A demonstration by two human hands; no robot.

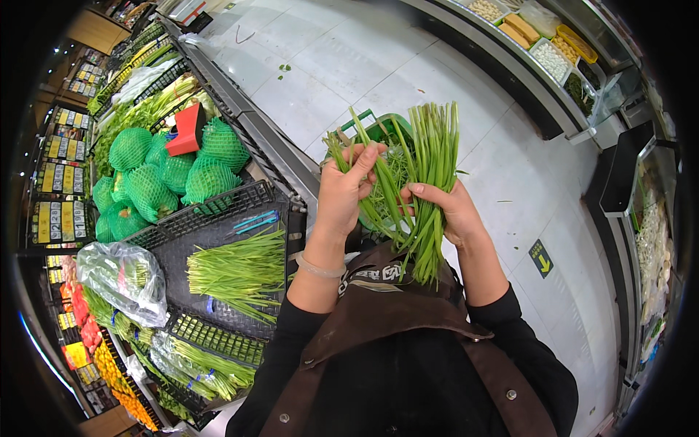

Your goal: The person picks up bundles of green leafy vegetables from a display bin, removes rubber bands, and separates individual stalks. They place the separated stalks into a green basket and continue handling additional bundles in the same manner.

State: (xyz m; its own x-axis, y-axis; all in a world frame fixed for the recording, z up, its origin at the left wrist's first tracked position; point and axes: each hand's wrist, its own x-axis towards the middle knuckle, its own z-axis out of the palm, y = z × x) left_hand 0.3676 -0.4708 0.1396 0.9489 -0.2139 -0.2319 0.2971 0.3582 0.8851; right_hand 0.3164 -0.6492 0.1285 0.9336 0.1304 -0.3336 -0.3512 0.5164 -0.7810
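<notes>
A thick bunch of long green stalks, likely garlic chives point(434, 153), is gripped in my right hand point(450, 213), its pale cut ends pointing up and its leaves hanging toward my apron. My left hand point(352, 177) pinches a few separate stalks point(385, 175) between thumb and fingers, beside the bunch. Below both hands a green plastic basket point(401, 121) stands on the floor, holding loose green scraps point(397, 164); my hands and the stalks hide part of it. On the black display surface to my left lies a loose pile of similar stalks point(237, 267).
Blue-handled scissors point(256, 221) lie above the pile, beside a black crate edge point(202, 210). Green-netted vegetables point(210, 180) hold a red box-like object point(185, 131). A clear plastic bag point(121, 281) of greens sits left. A refrigerated counter point(579, 131) curves along the right.
</notes>
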